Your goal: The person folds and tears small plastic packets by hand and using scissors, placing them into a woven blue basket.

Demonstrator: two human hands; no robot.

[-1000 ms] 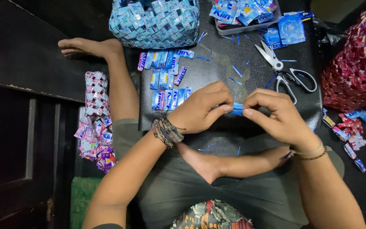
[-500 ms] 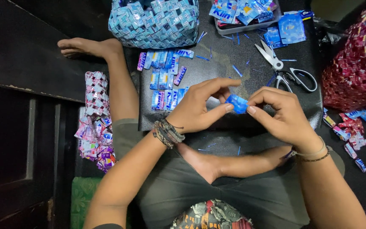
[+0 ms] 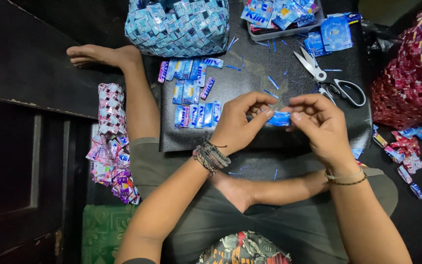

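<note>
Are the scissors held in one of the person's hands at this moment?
No, the scissors lie on the black board, apart from both hands, while the left hand and right hand pinch a small blue wrapper piece.

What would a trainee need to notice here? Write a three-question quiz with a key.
1. True or false: both hands pinch the same small blue folded wrapper.
2. Which lies on the black board just beyond the right hand? A) a stapler B) scissors C) a ruler
3. Fill in: the woven basket at the top of the board is mostly ____ in colour.

Key
1. True: the left hand and the right hand meet on it, over the board's near edge.
2. B: white-handled scissors, lying closed.
3. Blue, like the folded pieces in rows beside the left hand.
</note>
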